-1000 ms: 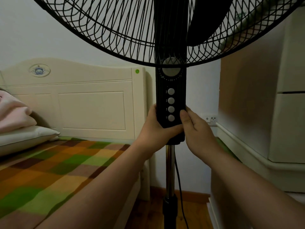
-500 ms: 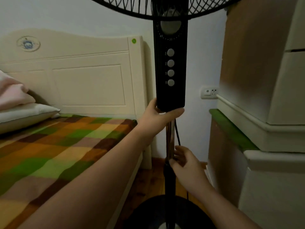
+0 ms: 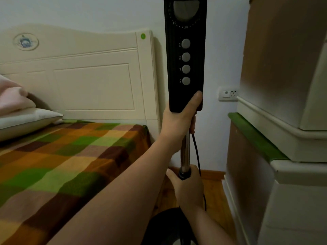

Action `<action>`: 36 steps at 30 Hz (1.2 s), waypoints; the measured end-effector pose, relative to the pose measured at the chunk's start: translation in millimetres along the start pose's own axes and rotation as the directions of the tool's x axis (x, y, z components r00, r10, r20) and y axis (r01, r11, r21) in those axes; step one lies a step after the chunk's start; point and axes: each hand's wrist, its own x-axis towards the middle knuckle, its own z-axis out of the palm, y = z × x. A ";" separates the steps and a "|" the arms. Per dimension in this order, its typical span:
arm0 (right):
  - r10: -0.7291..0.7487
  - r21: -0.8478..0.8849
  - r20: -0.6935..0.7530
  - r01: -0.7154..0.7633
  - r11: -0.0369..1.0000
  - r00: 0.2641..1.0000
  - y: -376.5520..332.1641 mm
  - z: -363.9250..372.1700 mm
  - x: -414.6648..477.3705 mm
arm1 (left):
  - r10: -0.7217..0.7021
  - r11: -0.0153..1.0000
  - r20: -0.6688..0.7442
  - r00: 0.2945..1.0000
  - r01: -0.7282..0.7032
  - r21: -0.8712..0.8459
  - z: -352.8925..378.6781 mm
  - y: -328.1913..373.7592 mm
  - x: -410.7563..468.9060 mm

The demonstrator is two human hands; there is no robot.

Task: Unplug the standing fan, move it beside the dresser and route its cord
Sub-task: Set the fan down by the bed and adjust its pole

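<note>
both hands grip the fan (image 3: 185,68) (between bed (image 3: 70,156) and dresser (image 3: 283,138)).

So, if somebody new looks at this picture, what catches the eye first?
The black fan column with four grey buttons stands in the middle, with the left hand holding its bottom end and the right hand gripping the pole lower down. The bright checked blanket covers the bed at left.

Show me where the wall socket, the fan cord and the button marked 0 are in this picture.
wall socket (image 3: 228,94): head view, middle of its white faceplate.
fan cord (image 3: 197,151): head view, on its free-hanging black stretch.
button marked 0 (image 3: 186,81): head view, centre of its round grey cap.
</note>
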 end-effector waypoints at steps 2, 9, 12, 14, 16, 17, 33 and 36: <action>-0.011 -0.051 -0.077 0.007 0.999 0.997 0.1 5.6 2.5 | -0.002 0.999 -0.031 1.000 0.001 -0.039 2.7 -1.0 2.2; -0.041 -0.098 -0.110 0.031 0.995 0.993 8.1 6.2 9.5 | -0.012 0.997 -0.029 0.999 0.010 -0.071 4.8 -2.3 3.5; -0.042 -0.071 -0.087 0.036 0.997 0.995 9.5 5.0 11.7 | -0.012 0.996 -0.038 0.999 0.008 -0.094 6.1 -2.9 4.3; -0.057 -0.042 -0.056 0.054 0.998 0.997 11.5 3.4 12.7 | -0.007 0.995 -0.040 0.999 0.003 -0.097 6.2 -3.9 4.3; -0.070 -0.021 -0.037 0.070 0.997 0.997 13.5 1.9 14.0 | -0.009 0.996 -0.042 0.999 0.005 -0.093 6.2 -4.7 5.0; -0.077 -0.020 -0.031 0.076 0.997 0.997 14.4 1.6 14.4 | -0.009 0.996 -0.043 0.999 0.005 -0.089 6.0 -5.2 5.5; -0.013 -0.002 0.508 0.016 1.000 0.861 6.5 -29.3 43.0 | 0.013 0.998 -0.045 0.999 -0.016 -0.057 6.0 -3.4 5.7; 0.102 -0.064 0.631 -0.080 0.995 0.769 -3.2 -40.6 51.7 | 0.006 0.998 -0.051 0.999 -0.010 -0.062 6.5 -3.0 5.8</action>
